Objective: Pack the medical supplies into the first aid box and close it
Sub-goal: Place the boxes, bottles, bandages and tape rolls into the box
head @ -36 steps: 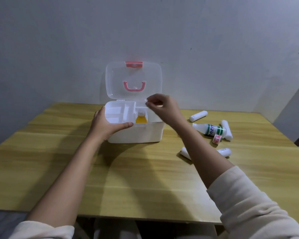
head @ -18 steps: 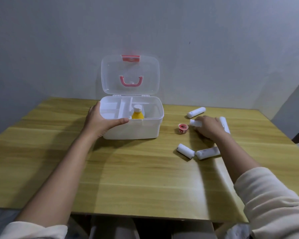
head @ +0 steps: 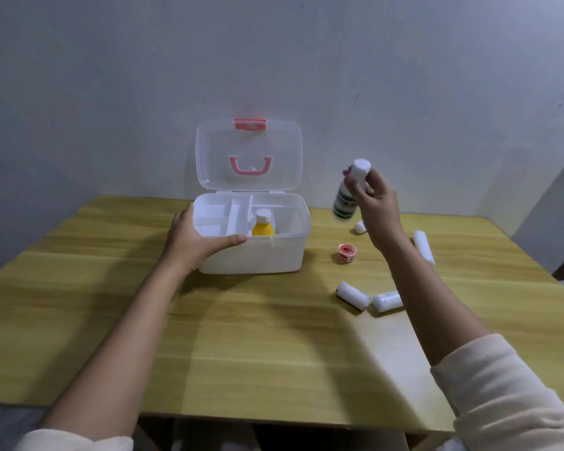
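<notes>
While left hand (head: pixel 196 242) grips front-left corner of first aid box (head: pixel 258 255), thumb along front rim, we see lid upright, yellow bottle (head: pixel 262 226) inside. Right hand (head: pixel 376 203) raised right of box, fingers closed round green-labelled white bottle (head: pixel 349 193). Rolls (head: pixel 354 295) and red-topped cup (head: pixel 347 253) lie on table (head: pixel 274 353) beneath.

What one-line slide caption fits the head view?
Left hand steadies the open first aid box while right hand lifts a green-labelled bottle.
</notes>
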`<state>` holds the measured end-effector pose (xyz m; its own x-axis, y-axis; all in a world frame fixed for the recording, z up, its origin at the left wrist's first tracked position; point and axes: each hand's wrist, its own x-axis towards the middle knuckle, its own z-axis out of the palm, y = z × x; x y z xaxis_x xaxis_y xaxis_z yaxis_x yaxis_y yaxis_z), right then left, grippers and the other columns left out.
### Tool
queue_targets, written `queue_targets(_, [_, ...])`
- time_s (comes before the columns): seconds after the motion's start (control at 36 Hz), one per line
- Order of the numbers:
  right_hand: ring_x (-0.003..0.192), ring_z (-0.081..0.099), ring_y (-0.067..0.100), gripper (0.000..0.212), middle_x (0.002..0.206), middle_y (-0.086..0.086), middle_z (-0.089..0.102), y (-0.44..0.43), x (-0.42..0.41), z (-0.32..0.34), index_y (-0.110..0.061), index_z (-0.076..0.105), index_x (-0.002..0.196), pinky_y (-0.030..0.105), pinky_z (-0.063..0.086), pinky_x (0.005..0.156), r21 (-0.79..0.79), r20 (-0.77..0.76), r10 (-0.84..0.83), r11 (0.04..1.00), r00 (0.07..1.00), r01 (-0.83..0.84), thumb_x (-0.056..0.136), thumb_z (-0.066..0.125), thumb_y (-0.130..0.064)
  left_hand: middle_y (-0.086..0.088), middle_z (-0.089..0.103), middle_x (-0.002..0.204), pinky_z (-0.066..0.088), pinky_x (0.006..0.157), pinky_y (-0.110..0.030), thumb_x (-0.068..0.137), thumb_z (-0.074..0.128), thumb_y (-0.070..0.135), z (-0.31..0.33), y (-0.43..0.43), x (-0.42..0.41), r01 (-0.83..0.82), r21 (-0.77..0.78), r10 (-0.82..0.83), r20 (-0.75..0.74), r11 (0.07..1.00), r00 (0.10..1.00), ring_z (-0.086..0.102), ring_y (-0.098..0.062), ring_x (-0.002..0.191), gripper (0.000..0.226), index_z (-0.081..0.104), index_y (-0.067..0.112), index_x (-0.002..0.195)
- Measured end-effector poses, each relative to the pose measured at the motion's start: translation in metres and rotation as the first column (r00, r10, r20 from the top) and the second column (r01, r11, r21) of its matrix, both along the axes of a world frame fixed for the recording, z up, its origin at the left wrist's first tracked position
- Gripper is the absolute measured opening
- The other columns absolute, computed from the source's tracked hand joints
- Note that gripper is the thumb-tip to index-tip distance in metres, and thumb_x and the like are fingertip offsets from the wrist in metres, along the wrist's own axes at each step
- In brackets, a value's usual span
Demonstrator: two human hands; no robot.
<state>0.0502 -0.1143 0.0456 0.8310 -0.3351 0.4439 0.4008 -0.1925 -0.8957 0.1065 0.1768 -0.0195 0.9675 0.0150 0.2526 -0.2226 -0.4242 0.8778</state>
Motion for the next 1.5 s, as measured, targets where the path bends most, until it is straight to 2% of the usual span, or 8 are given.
queue_targets(0.17, [0.086,0.063,-0.002,0.016,0.096,-0.003,0.064,0.049,0.002,0.019,-0.011,0.056,0.105,0.021,0.051,0.085,-0.034,0.025,0.242,0.97,0.97,-0.241,0.091,0.054,-0.004,0.001,0.058,0.129,0.05,0.098,-0.044,0.03,0.082,0.066,0.005,-0.002,-0.002,0.008,0.011,-0.008,0.002,1.0,1.0,0.054,-0.02,0.119,0.109,0.055,0.027,0.129])
queue_targets(0.39, [0.091,0.064,0.02,0.025,0.101,0.009,0.069,0.068,0.005,-0.016,-0.007,0.059,0.106,0.041,0.051,0.083,-0.413,-0.164,0.095,0.897,0.982,-0.156,0.089,0.059,-0.025,-0.001,0.058,0.128,0.05,0.099,-0.045,0.03,0.082,0.067,0.005,0.0,-0.003,0.002,0.036,-0.002,0.001,0.999,1.0,0.053,-0.022,0.12,0.109,0.055,0.026,0.127])
queue_targets(0.47, [0.09,0.06,0.02,0.024,0.101,0.008,0.068,0.067,0.006,-0.024,-0.01,0.06,0.104,0.034,0.048,0.079,-0.491,-0.181,0.053,0.861,0.982,-0.137,0.089,0.059,-0.029,-0.001,0.057,0.13,0.049,0.099,-0.047,0.03,0.083,0.07,0.004,0.002,-0.002,0.005,0.049,-0.005,-0.007,0.999,1.0,0.053,-0.023,0.121,0.112,0.054,0.027,0.129])
queue_targets(0.64, [0.09,0.054,0.011,0.029,0.103,0.003,0.066,0.067,0.004,-0.026,-0.011,0.063,0.11,0.008,0.037,0.072,-0.524,-0.14,0.031,0.846,0.99,-0.101,0.084,0.065,-0.026,-0.003,0.053,0.133,0.048,0.1,-0.046,0.028,0.079,0.071,0.005,-0.001,-0.003,-0.01,0.062,0.01,-0.011,0.998,1.0,0.05,-0.023,0.122,0.116,0.052,0.024,0.131])
queue_targets(1.0, [0.089,0.063,0.019,0.027,0.096,0.005,0.07,0.067,0.005,-0.015,-0.011,0.067,0.099,0.034,0.053,0.078,-0.652,-0.156,-0.039,0.755,0.987,-0.074,0.076,0.074,-0.023,0.001,0.056,0.134,0.05,0.099,-0.048,0.02,0.076,0.085,0.005,0.003,-0.001,0.013,0.063,-0.01,-0.038,0.998,0.999,0.054,-0.022,0.121,0.126,0.052,0.03,0.131])
queue_targets(1.17, [0.097,0.065,0.017,0.027,0.106,0.009,0.071,0.061,0.0,-0.01,-0.005,0.067,0.106,0.023,0.051,0.086,-0.509,-0.135,0.003,0.858,0.991,-0.072,0.081,0.069,-0.015,-0.001,0.055,0.134,0.05,0.099,-0.048,0.022,0.077,0.083,0.007,0.002,-0.004,0.009,0.066,-0.006,-0.039,0.998,0.999,0.054,-0.024,0.121,0.125,0.052,0.028,0.131])
queue_targets(1.39, [0.092,0.063,0.017,0.021,0.104,0.014,0.07,-0.016,-0.004,-0.016,-0.003,0.068,0.102,0.006,0.044,0.067,-0.325,-0.07,-0.399,0.876,0.914,0.357,0.088,0.057,-0.012,0.0,0.056,0.133,0.051,0.098,-0.048,0.022,0.078,0.083,0.007,0.002,-0.007,0.003,0.045,-0.001,-0.04,0.999,0.999,0.055,-0.022,0.12,0.122,0.053,0.03,0.129])
queue_targets(1.5, [0.126,0.046,0.032,0.04,0.132,0.019,0.054,-0.073,-0.001,-0.042,-0.003,0.052,0.125,0.03,0.034,0.101,-0.476,-0.281,-0.614,0.757,0.737,0.449,0.09,0.053,-0.021,-0.001,0.055,0.133,0.05,0.098,-0.046,0.029,0.082,0.075,0.007,0.0,-0.008,-0.007,0.054,0.009,-0.026,0.999,1.0,0.054,-0.023,0.12,0.115,0.053,0.028,0.13])
